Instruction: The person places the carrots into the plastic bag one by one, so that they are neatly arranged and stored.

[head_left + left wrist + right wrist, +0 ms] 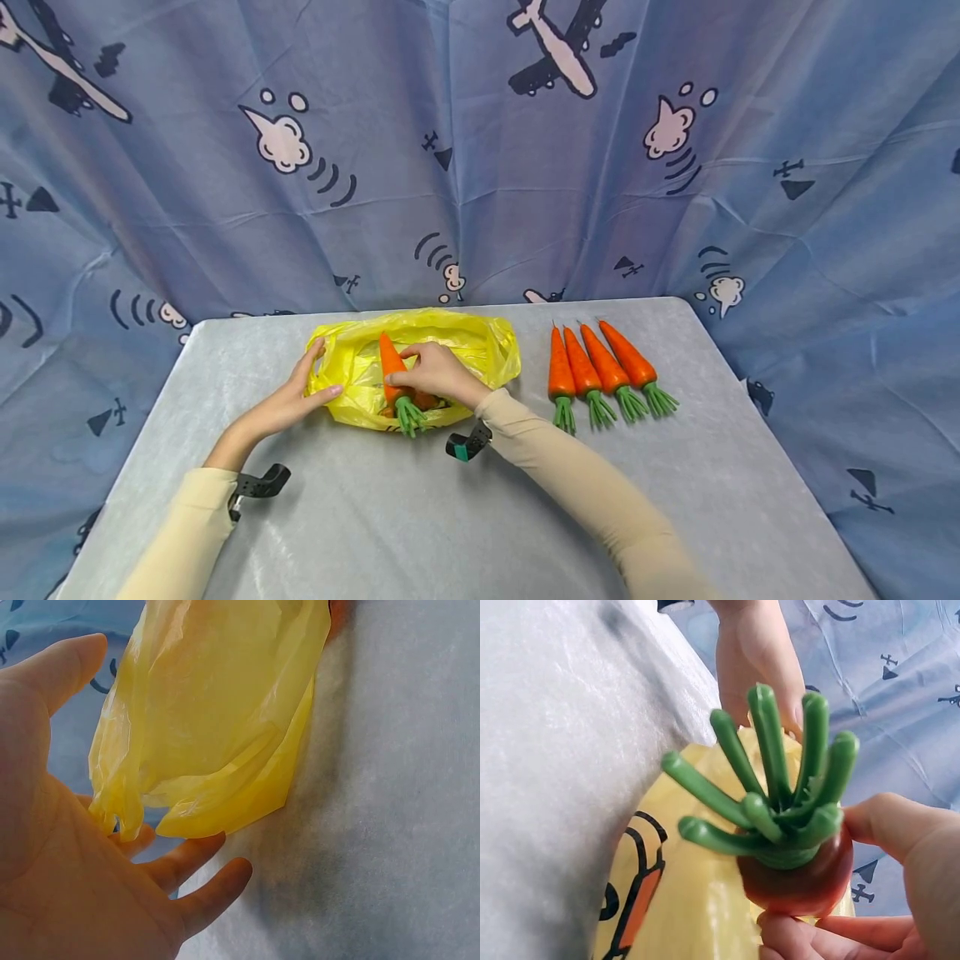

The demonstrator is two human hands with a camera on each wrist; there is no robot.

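Observation:
A yellow plastic bag (495,346) lies on the grey table with its mouth spread wide. My right hand (442,372) pinches a carrot (391,358) between thumb and fingers over that mouth, the green stem end toward me. In the right wrist view the carrot's green stalks (769,754) fan out toward the camera. More orange pieces (425,401) show inside the bag, partly hidden. At the bag's left end is my left hand (288,404), its thumb spread apart and its fingers extended against the yellow plastic (225,697).
To the right of the bag, several carrots (582,362) lie side by side on the table (375,517), stems toward me. A blue curtain (480,167) with printed planes hangs behind the table's far edge.

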